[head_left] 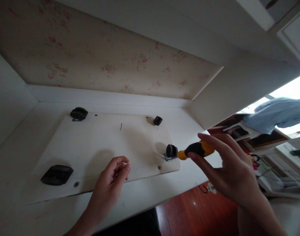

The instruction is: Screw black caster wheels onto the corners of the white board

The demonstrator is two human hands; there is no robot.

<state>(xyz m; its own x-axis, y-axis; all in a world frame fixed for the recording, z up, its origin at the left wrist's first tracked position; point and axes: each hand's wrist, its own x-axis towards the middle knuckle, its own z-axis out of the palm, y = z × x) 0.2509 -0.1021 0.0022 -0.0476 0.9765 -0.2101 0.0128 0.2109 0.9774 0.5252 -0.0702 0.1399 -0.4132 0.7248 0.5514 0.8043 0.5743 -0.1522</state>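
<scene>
My right hand (234,170) grips a yellow and black screwdriver (198,149) by its handle. The tool's front end is beside a black caster (171,150) and its metal mounting plate (168,158), at the right front corner of a white board (103,137). Whether the tip sits in a screw cannot be made out. Over the board's front edge, my left hand (110,182) is closed with thumb and forefinger pinched; anything between them is too small to name. Other black casters stand at the back right (158,120), back left (79,113) and front left (56,174) corners.
The board lies on a white surface inside a recess, with a floral-papered panel (115,62) behind and a white overhang (164,29) above. A white side panel (228,88) bounds the right. Reddish wooden floor (191,209) shows below; blue-grey cloth (275,113) hangs by the window.
</scene>
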